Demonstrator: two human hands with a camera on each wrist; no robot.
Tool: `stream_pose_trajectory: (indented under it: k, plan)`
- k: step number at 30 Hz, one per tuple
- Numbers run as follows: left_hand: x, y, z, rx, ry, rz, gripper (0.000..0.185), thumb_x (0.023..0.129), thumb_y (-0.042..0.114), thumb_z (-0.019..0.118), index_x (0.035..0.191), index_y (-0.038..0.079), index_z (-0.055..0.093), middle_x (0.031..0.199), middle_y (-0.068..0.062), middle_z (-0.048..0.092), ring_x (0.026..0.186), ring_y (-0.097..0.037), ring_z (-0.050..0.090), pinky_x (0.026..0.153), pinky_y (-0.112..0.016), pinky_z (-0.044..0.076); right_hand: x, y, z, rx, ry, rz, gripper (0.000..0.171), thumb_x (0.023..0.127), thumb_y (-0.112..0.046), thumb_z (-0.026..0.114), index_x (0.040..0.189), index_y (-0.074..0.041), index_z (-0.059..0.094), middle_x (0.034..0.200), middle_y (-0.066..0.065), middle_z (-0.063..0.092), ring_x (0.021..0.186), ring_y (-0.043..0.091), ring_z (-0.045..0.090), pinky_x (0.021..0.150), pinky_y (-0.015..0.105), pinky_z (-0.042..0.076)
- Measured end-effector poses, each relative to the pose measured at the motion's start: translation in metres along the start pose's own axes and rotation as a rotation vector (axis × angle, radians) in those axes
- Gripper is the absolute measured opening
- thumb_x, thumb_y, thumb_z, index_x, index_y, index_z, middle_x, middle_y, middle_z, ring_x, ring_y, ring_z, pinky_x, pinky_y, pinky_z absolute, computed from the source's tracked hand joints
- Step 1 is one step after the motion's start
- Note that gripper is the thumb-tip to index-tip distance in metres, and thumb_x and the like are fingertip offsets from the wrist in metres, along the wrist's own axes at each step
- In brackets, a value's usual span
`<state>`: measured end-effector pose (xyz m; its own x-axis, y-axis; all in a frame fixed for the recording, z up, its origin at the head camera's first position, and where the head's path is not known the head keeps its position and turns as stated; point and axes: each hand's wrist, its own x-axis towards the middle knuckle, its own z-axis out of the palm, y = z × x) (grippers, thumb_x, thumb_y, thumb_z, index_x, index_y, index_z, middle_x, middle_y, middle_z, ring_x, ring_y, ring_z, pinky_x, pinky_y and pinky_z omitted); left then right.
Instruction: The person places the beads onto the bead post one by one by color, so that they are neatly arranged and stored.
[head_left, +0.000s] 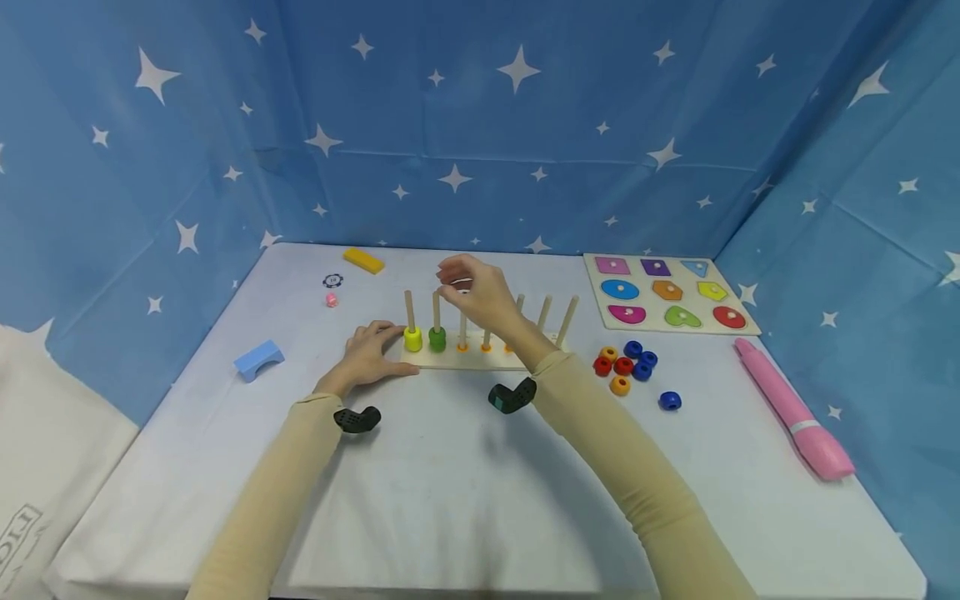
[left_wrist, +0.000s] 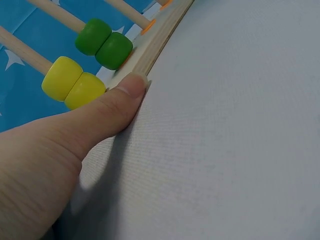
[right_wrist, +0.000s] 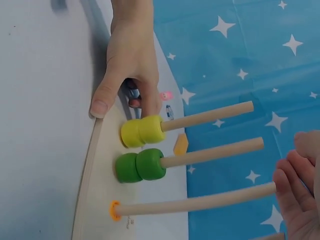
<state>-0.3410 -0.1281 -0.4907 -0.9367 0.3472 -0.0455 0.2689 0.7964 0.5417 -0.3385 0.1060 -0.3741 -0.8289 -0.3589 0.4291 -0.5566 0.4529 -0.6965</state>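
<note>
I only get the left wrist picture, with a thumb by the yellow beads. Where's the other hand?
Observer: The right hand is up over the peg board, its fingertips near the top of the third peg from the left.
Operator: Ooh! Are there more beads anywhere?
Observer: Yes, loose red, blue and orange beads lie on the table, to the right of the peg board.
Operator: Is there anything pink over on that side?
Observer: Yes, a long pink thing, maybe a folded umbrella, lies near the right edge of the table.
</note>
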Motion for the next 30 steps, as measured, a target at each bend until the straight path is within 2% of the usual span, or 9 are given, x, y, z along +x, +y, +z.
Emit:
stream_pose_trajectory:
  k: [8, 19, 24, 26, 30]
  plan:
    - [-0.001, 0.001, 0.001, 0.013, 0.002, 0.005, 0.093, 0.071, 0.056, 0.075, 0.145, 0.013, 0.038, 0.145, -0.015, 0.03, 0.127, -0.036, 0.027, 0.1, -0.053, 0.023, -0.012, 0.006, -0.028, 0.075, 0.07, 0.03, 0.029, 0.089, -0.008, 0.065, 0.117, -0.004, 0.058, 0.106, 0.01, 0.066, 0.095, 0.016, 0.063, 0.083, 0.025, 0.049]
    - [-0.001, -0.002, 0.005, 0.011, 0.016, 0.026, 0.093, 0.071, 0.055, 0.075, 0.144, 0.012, 0.04, 0.145, -0.016, 0.03, 0.125, -0.037, 0.028, 0.099, -0.054, 0.024, -0.04, 0.02, -0.075, 0.048, 0.143, 0.046, 0.026, 0.09, -0.011, 0.065, 0.114, -0.005, 0.06, 0.106, 0.009, 0.067, 0.096, 0.017, 0.063, 0.086, 0.028, 0.049]
    - [-0.001, -0.002, 0.005, 0.011, 0.02, 0.022, 0.093, 0.07, 0.056, 0.076, 0.144, 0.012, 0.04, 0.145, -0.016, 0.031, 0.125, -0.037, 0.028, 0.099, -0.054, 0.024, -0.06, 0.001, -0.101, 0.097, 0.157, 0.089, 0.027, 0.09, -0.005, 0.063, 0.115, 0.003, 0.058, 0.108, 0.019, 0.065, 0.101, 0.028, 0.062, 0.091, 0.035, 0.047]
    - [-0.001, -0.001, 0.004, 0.012, 0.021, 0.02, 0.094, 0.07, 0.057, 0.076, 0.144, 0.013, 0.04, 0.145, -0.016, 0.031, 0.124, -0.037, 0.028, 0.098, -0.054, 0.024, -0.068, -0.005, -0.11, 0.121, 0.165, 0.12, 0.027, 0.09, -0.002, 0.061, 0.115, 0.007, 0.057, 0.11, 0.023, 0.063, 0.102, 0.031, 0.061, 0.092, 0.034, 0.046]
    - [-0.002, 0.0, 0.003, 0.017, 0.021, 0.02, 0.093, 0.07, 0.056, 0.076, 0.144, 0.012, 0.04, 0.145, -0.016, 0.03, 0.123, -0.037, 0.029, 0.098, -0.054, 0.025, -0.082, 0.004, -0.124, 0.126, 0.194, 0.147, 0.025, 0.091, -0.002, 0.06, 0.114, 0.007, 0.057, 0.11, 0.024, 0.063, 0.102, 0.03, 0.062, 0.09, 0.026, 0.046]
